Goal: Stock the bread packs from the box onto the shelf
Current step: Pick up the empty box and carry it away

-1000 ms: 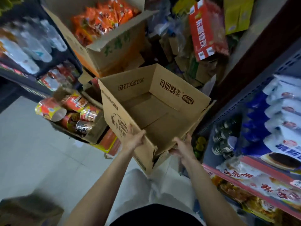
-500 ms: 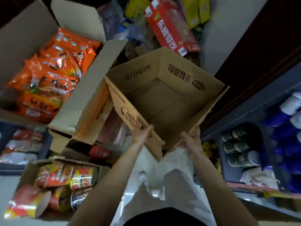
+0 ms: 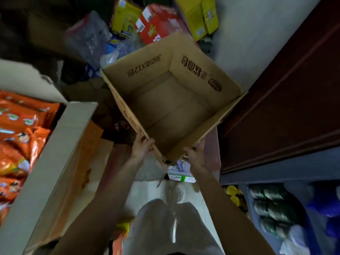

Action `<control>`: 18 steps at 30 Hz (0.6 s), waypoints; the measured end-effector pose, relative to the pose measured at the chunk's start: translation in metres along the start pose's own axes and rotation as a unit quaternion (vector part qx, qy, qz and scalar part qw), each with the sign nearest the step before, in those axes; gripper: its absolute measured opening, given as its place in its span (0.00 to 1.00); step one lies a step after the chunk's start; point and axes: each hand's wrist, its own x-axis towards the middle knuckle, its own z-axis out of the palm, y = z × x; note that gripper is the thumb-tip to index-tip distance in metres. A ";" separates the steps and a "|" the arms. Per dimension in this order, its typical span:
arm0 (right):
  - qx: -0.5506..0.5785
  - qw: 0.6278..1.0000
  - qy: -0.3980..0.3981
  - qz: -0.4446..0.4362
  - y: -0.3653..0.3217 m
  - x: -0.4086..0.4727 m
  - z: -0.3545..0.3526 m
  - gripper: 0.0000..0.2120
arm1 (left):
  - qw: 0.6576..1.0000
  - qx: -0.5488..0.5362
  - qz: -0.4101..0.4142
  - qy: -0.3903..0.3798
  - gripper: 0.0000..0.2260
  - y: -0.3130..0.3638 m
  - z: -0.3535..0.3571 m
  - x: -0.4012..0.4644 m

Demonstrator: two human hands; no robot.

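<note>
The brown cardboard box (image 3: 171, 107) fills the middle, held up with its open top toward us and nothing but bare cardboard inside. On the left sits a carton of orange snack packs (image 3: 20, 137) — on the right, a shelf (image 3: 276, 173) with cans (image 3: 270, 208). Left hand (image 3: 141, 147) grips the near-left wall, right hand (image 3: 194, 155) grips the near-right edge.

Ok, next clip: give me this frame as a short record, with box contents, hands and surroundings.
box: open, cardboard, no packs visible inside
left hand: grips the box's near left edge
right hand: holds the box's near right side
left of box: carton of orange packs
lower right: shelf with cans
behind box: red carton
</note>
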 end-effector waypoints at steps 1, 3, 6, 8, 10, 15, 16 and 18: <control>-0.007 1.000 0.003 -0.006 -0.007 0.013 0.003 0.35 | 1.000 0.002 -0.003 0.004 0.37 0.004 0.002 0.012; -0.022 1.000 0.008 -0.017 -0.019 0.035 0.007 0.39 | 1.000 0.005 -0.008 0.018 0.38 0.010 0.011 0.034; -0.060 0.998 0.010 -0.036 -0.030 0.068 0.008 0.43 | 1.000 -0.012 -0.012 0.017 0.37 0.010 0.030 0.061; -0.091 0.994 0.014 -0.060 -0.032 0.093 0.005 0.43 | 0.999 -0.026 -0.019 0.009 0.36 0.005 0.042 0.083; -0.128 0.989 0.019 -0.077 -0.032 0.119 0.001 0.42 | 0.999 -0.035 -0.031 0.009 0.34 -0.005 0.056 0.103; -0.294 0.947 0.065 -0.112 -0.015 0.182 -0.019 0.34 | 0.985 0.069 -0.153 -0.050 0.26 -0.050 0.076 0.145; -0.310 0.942 0.067 -0.109 -0.011 0.192 -0.022 0.34 | 0.975 0.097 -0.183 -0.079 0.24 -0.058 0.079 0.151; -0.333 0.936 0.059 -0.096 -0.003 0.204 -0.024 0.36 | 0.960 0.131 -0.219 -0.111 0.22 -0.072 0.086 0.157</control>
